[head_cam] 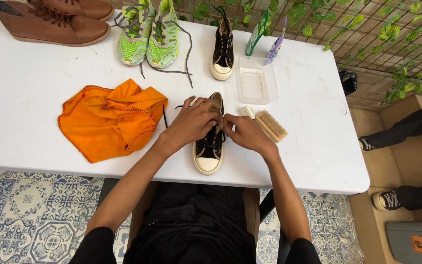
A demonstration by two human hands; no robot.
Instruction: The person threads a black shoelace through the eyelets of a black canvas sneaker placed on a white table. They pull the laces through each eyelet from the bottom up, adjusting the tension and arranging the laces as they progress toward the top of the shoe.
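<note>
A black canvas sneaker with a cream sole (208,154) lies on the white table (25,98), toe toward me. My left hand (193,122) rests over its tongue and upper laces, fingers curled on them. My right hand (247,133) pinches the laces from the right side. A loose black lace trails left of the shoe. The matching black sneaker (222,51) stands farther back.
An orange cloth (108,117) lies crumpled to the left. A wooden brush (271,125) sits right of my hands, behind it a clear plastic tub (256,80) and two bottles. Green running shoes (147,34) and brown boots (54,19) line the far edge. Another person's legs (401,137) are at right.
</note>
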